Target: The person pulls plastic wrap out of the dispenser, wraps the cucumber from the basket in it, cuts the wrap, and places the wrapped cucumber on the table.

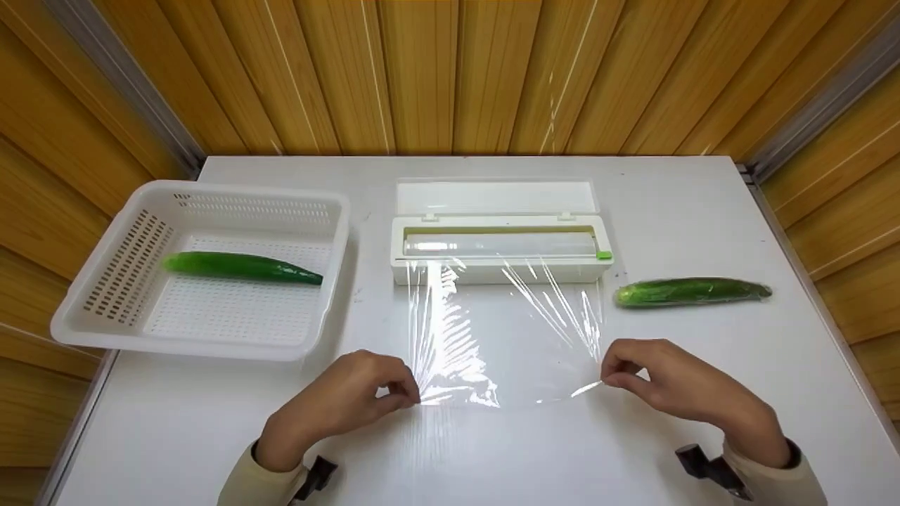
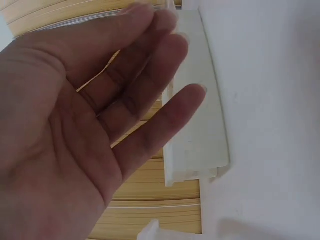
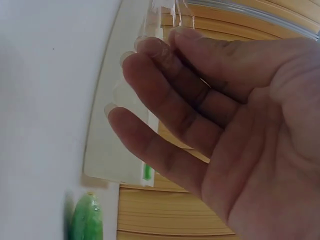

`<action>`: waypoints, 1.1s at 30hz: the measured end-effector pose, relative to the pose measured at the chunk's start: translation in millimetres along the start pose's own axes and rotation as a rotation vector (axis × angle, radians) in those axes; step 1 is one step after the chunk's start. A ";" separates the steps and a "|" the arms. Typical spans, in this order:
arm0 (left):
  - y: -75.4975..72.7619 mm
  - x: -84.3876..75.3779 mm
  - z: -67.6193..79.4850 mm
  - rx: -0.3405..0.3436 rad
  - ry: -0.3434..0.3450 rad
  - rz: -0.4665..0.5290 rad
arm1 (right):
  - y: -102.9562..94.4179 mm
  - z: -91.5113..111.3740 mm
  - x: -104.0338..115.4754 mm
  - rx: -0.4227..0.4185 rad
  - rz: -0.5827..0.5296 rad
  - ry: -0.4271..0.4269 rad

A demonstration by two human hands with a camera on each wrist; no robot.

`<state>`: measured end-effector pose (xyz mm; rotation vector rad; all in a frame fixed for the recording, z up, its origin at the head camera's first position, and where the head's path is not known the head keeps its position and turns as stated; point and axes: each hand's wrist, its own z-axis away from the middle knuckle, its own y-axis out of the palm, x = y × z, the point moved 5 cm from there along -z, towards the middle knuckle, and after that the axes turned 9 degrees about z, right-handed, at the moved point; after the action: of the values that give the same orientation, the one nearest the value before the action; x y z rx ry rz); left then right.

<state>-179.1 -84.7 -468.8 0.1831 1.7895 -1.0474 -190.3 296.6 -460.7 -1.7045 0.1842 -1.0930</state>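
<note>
In the head view, the left hand (image 1: pixel 348 393) and right hand (image 1: pixel 678 383) each pinch a corner of clear film (image 1: pixel 524 330) stretching from a white dispenser (image 1: pixel 503 222) above the tabletop (image 1: pixel 520 457), the left wrist view shows a narrow grip, and the right wrist view shows film at that hand's pinch.

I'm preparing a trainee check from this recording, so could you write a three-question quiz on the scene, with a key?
1. Fill in: one cucumber lies in the white ____, while the other cucumber lies on the table.
2. True or false: the film box's lid is shut.
3. What do the left hand and right hand both pinch? A) a towel; B) clear film; C) a spoon.

Key: 1. basket; 2. false, the lid stands open; 3. B.
</note>
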 end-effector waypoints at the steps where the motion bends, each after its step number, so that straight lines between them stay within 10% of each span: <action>1: 2.6 3.3 -0.5 0.008 -0.020 -0.014 | 2.7 -0.6 -2.1 0.016 -0.002 0.010; 16: 32.1 47.4 -5.9 0.011 -0.126 -0.177 | 41.7 -13.5 -28.5 0.141 0.104 0.103; 33: 35.2 46.1 -1.4 0.035 -0.155 -0.185 | 48.1 2.4 -42.2 0.258 0.060 0.236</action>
<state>-182.6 -77.2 -526.2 -0.0431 1.6715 -1.1914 -194.8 302.3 -524.3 -1.3322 0.2312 -1.2167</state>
